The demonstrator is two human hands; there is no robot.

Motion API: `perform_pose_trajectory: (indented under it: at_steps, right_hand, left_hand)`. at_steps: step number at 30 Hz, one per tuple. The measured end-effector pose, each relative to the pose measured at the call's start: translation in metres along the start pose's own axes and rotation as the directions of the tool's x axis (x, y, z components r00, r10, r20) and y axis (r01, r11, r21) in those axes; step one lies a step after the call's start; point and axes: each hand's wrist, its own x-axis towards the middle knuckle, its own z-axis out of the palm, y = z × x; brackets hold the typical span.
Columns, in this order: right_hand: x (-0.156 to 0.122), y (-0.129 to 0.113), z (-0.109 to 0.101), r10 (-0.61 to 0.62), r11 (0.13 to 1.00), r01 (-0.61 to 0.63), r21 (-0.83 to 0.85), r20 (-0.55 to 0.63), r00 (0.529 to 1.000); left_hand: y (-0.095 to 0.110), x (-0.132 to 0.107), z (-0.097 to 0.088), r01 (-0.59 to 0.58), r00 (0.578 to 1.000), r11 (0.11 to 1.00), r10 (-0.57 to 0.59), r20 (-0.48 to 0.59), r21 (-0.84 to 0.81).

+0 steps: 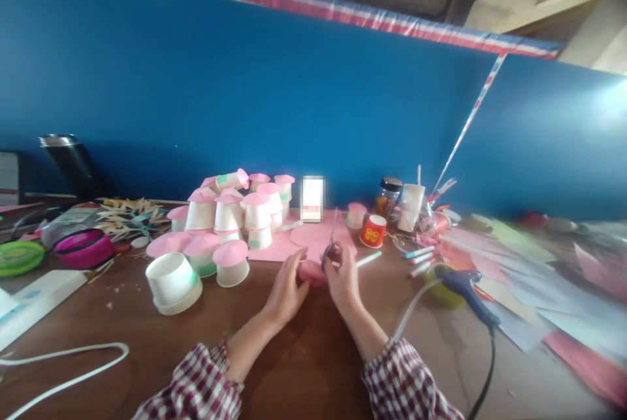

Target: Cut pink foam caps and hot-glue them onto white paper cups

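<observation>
No writing can be read with any certainty: the red cup carries a yellow print too small to make out, and the white box behind it is blurred.

The left hand has its fingers pinched on the edge of a small pink piece, which sits just above the tabletop between the two hands. The right hand has its fingers closed through the handles of the scissors – blades pointing up and away, their base seemingly meeting the pink piece's right edge.

Just beyond lies a pink sheet. To the left stands a cluster of pink-topped white cups, and nearer, a white cup with a green band. To the right – a few markers and a blue glue gun with its cord trailing off the front.
</observation>
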Motion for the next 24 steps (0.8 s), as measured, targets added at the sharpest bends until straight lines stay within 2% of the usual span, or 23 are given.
perform_pose_trajectory:
  at_steps: [3,6,9,13,16,20,24]
  right_hand:
    - [0.003,-0.001,-0.001,0.055,0.996,-0.053,0.069,-0.03,0.998]
    - [0.006,-0.004,-0.001,0.096,0.991,-0.09,0.098,-0.062,0.993]
    - [0.006,-0.007,-0.002,0.127,0.987,-0.115,0.111,-0.101,0.987]
    - [0.005,-0.005,-0.004,0.11,0.988,-0.098,0.116,-0.1,0.989]
    - [0.003,-0.002,-0.003,0.129,0.977,-0.118,0.176,-0.053,0.99]
    - [0.002,-0.002,0.0,0.229,0.914,-0.227,0.336,0.033,0.973]
    - [0.002,-0.009,0.002,0.288,0.853,-0.316,0.416,0.13,0.949]
  left_hand:
    - [-0.006,0.003,0.002,0.17,0.984,0.977,-0.175,-0.036,-0.128]
    - [-0.002,0.007,0.0,0.284,0.959,0.933,-0.278,0.056,-0.22]
    - [0.003,0.01,-0.004,0.304,0.952,0.911,-0.279,0.124,-0.279]
    - [0.006,0.012,-0.007,0.313,0.949,0.9,-0.308,0.066,-0.305]
    - [0.006,0.013,-0.009,0.325,0.939,0.882,-0.343,0.008,-0.34]
    - [0.007,0.014,-0.011,0.383,0.899,0.83,-0.435,-0.04,-0.405]
    - [0.007,0.015,-0.011,0.39,0.881,0.82,-0.464,-0.089,-0.418]
